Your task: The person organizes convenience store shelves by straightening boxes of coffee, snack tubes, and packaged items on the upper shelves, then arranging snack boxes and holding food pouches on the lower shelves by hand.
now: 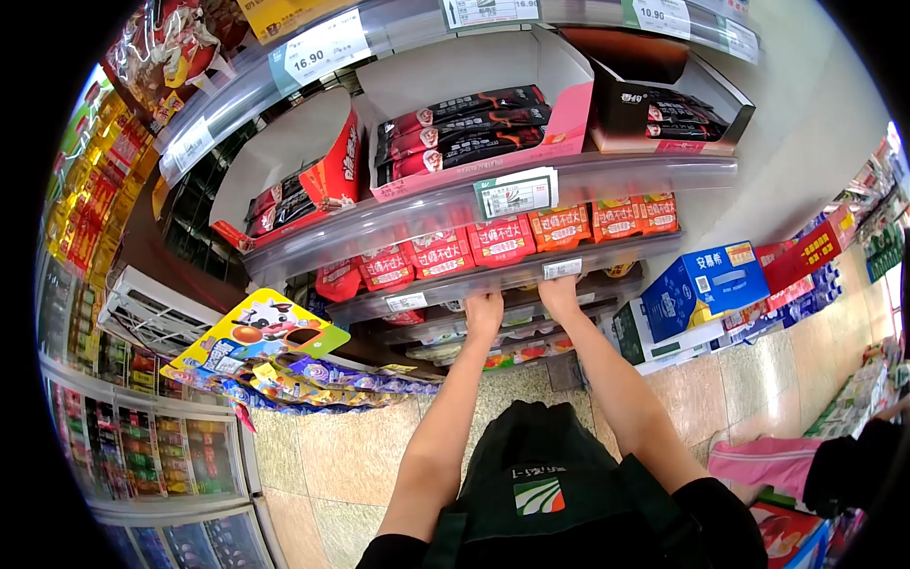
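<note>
Both my arms stretch forward to a store shelf. My left hand [484,315] is just under the front edge of the shelf [427,301] that bears red snack packets [441,254]. To its right, my right hand [559,296] is at the same edge, right below a small price tag [562,269]. The fingers of both hands are mostly hidden by the shelf edge and by the angle, so I cannot see whether they hold anything. Beneath my hands, lower shelves carry colourful packets [531,353].
Above are open display boxes [464,123] of dark stick packs. A hanging rack of snack bags with a cow card [270,327] juts out at left. Blue cartons [706,289] stand at right. Another person's pink garment [763,462] shows at lower right.
</note>
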`<control>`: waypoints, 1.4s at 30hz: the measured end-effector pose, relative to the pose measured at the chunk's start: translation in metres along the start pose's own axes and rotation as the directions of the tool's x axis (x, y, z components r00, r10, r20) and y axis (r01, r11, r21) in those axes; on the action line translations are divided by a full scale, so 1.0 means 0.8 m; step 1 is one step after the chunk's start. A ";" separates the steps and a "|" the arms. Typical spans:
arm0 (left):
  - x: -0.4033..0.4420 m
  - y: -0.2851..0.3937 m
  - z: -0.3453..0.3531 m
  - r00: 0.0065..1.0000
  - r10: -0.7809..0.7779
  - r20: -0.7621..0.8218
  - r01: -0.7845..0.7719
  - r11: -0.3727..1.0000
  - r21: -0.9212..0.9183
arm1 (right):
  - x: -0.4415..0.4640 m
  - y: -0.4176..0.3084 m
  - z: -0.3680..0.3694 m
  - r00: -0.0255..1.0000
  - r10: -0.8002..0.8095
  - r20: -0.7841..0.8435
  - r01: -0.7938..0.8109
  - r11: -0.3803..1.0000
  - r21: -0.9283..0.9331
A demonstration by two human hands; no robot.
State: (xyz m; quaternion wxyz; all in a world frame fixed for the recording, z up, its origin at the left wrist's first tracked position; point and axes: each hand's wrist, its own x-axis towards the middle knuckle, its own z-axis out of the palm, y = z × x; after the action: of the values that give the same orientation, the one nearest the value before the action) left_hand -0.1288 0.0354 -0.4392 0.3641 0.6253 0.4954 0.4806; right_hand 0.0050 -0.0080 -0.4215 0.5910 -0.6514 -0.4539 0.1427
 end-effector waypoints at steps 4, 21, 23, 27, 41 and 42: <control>-0.002 0.020 -0.007 0.994 0.084 0.076 -0.096 0.981 0.166 | -0.007 -0.021 0.004 0.983 0.121 -0.141 -0.086 0.969 0.232; -0.182 0.023 -0.028 0.903 -0.362 0.231 0.430 0.768 -0.475 | -0.169 -0.031 -0.089 0.860 0.349 0.373 -0.462 0.843 0.276; -0.193 0.024 -0.029 0.925 -0.330 0.188 0.378 0.851 -0.365 | -0.170 -0.033 -0.098 0.860 0.343 0.377 -0.441 0.872 0.214; -0.201 0.033 -0.025 0.959 -0.274 0.072 0.282 0.949 -0.144 | -0.167 -0.039 -0.108 0.831 0.375 0.410 -0.523 0.777 0.350; -0.200 0.086 -0.020 0.989 -0.119 0.087 0.121 0.993 -0.014 | -0.146 -0.035 -0.132 0.883 0.321 0.343 -0.412 0.881 0.235; -0.202 0.082 -0.017 0.989 -0.119 0.085 0.121 0.993 -0.012 | -0.143 -0.035 -0.131 0.882 0.320 0.345 -0.412 0.880 0.236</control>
State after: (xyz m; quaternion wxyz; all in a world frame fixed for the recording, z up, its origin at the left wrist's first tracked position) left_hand -0.1320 -0.1375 -0.4134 0.4183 0.6110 0.5122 0.4351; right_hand 0.0066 -0.1652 -0.4091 0.5708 -0.5988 -0.3769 0.4166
